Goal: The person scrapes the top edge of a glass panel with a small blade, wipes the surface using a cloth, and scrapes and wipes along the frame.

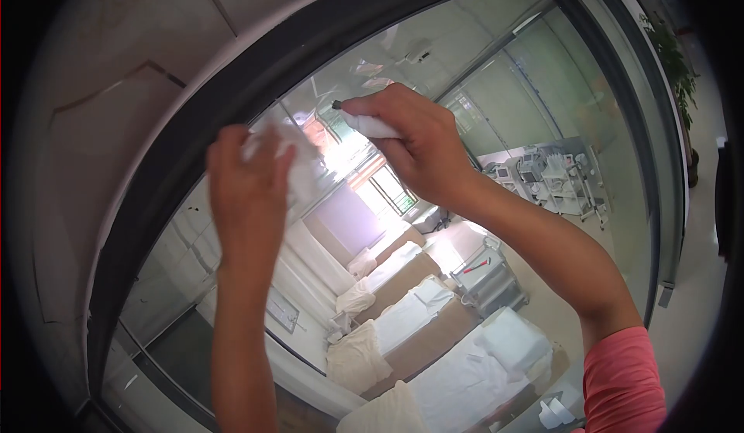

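Left hand [249, 181] up at the top-left part of the glass [508, 84], near the dark frame [184, 142] along its edge; fingers curled, gripping a white cloth [304, 171]; both blurred; cloth sits at the fingertips and spills out on the side toward the right hand [422, 152], in front of the glass; contact with the glass, can't tell. Right hand also in front of the glass, upper middle, just beside the cloth but apart from it; closed, gripping a white item [373, 127] between thumb and fingers; item slants up and left out of the grip, dark tip [336, 105] at its far end, near the top of the glass; whether the tip touches the glass, can't tell; what the item is, unclear. Pink sleeve [624, 379] on the right arm, in front of the lower right of the glass. Seen through the glass: row of beds [469, 382] with white and cream covers, running from low middle back toward a bright window [394, 191]; metal cart [494, 282] beside the beds, red thing [477, 266] on top; equipment [533, 168] farther right, by the wall. Green plant [676, 65] past the right edge of the glass.
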Action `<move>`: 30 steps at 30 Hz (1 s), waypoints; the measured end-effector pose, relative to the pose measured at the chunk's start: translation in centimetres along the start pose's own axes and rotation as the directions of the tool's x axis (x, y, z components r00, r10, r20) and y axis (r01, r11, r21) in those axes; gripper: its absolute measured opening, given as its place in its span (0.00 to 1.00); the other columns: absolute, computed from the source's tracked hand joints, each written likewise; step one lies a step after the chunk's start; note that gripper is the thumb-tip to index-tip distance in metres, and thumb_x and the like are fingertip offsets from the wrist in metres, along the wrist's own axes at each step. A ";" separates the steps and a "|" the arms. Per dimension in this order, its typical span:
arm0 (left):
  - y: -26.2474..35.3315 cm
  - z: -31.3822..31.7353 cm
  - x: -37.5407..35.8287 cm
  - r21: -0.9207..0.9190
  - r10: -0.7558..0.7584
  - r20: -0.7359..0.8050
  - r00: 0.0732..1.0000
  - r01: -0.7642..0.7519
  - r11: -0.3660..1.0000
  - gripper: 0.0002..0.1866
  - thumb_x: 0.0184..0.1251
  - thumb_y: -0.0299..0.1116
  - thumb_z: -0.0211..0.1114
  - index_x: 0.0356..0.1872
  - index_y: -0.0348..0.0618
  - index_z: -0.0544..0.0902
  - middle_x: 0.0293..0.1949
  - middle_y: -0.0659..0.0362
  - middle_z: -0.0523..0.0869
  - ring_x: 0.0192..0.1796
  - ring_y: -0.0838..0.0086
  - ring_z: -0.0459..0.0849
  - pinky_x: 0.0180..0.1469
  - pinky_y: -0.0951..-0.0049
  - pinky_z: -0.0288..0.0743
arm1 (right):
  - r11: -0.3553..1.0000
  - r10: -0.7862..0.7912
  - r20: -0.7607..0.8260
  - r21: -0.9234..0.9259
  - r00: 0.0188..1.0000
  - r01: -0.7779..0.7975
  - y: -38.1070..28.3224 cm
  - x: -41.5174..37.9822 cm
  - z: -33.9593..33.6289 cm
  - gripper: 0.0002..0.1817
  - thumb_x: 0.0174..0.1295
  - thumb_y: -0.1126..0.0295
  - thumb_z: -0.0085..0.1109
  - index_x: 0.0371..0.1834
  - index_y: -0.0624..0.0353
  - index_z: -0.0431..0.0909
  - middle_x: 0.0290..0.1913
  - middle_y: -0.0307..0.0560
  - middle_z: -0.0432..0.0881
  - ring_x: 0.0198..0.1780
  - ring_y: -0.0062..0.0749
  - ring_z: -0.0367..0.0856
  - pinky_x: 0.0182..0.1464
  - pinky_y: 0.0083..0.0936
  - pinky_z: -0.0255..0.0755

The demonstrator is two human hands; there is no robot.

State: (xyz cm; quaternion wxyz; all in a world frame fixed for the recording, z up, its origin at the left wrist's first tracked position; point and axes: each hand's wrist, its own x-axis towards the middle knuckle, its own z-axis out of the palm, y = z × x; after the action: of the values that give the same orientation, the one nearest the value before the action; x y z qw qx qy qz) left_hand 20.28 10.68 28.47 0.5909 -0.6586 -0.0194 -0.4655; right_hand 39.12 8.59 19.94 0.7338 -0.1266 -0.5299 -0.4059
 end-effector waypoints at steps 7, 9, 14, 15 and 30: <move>1.6 1.3 2.4 -0.043 -0.073 -0.010 0.997 0.072 0.996 0.10 0.58 0.28 0.68 0.41 0.37 0.84 0.38 0.52 0.75 0.41 0.58 0.75 0.43 0.62 0.72 | 0.999 0.034 0.012 0.003 0.999 -0.034 0.0 0.1 -0.5 0.21 0.48 0.88 0.53 0.47 0.59 0.80 0.39 0.49 0.82 0.38 0.38 0.82 0.40 0.25 0.75; 1.0 0.7 1.6 -0.015 -0.088 -0.018 0.996 0.088 0.996 0.09 0.59 0.28 0.67 0.40 0.37 0.84 0.38 0.51 0.75 0.42 0.58 0.76 0.43 0.62 0.72 | 1.000 0.018 0.008 0.007 1.000 -0.018 0.1 0.2 -0.5 0.22 0.48 0.88 0.53 0.47 0.59 0.80 0.40 0.49 0.82 0.39 0.38 0.82 0.41 0.24 0.75; 0.5 -0.1 0.4 -0.072 -0.177 -0.026 0.984 0.175 0.982 0.08 0.59 0.26 0.67 0.38 0.35 0.84 0.40 0.50 0.76 0.43 0.58 0.77 0.43 0.62 0.72 | 1.000 0.007 -0.001 -0.012 1.000 -0.007 0.0 0.0 -0.3 0.22 0.49 0.88 0.54 0.48 0.60 0.79 0.40 0.48 0.82 0.39 0.38 0.82 0.41 0.24 0.75; 0.9 0.3 1.0 -0.051 -0.159 -0.037 0.987 0.157 0.986 0.08 0.58 0.25 0.67 0.38 0.34 0.84 0.39 0.50 0.76 0.42 0.58 0.77 0.44 0.62 0.72 | 1.000 0.015 0.004 -0.016 1.000 -0.015 -0.1 0.0 -0.4 0.22 0.49 0.88 0.54 0.48 0.60 0.79 0.40 0.48 0.82 0.39 0.38 0.82 0.41 0.24 0.75; 1.4 0.6 1.8 -0.133 -0.242 -0.047 0.969 0.234 0.963 0.05 0.59 0.25 0.65 0.34 0.33 0.81 0.36 0.52 0.77 0.37 0.59 0.79 0.40 0.64 0.72 | 1.000 0.011 -0.035 0.014 0.999 -0.011 0.2 0.1 0.2 0.19 0.48 0.85 0.58 0.44 0.57 0.79 0.34 0.48 0.79 0.34 0.43 0.80 0.36 0.32 0.73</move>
State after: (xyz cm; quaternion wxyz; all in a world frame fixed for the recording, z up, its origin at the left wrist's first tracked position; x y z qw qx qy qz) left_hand 22.48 9.77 28.64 0.4881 -0.6729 -0.0502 -0.5536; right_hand 39.15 8.72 20.16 0.7460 -0.1175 -0.5191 -0.4003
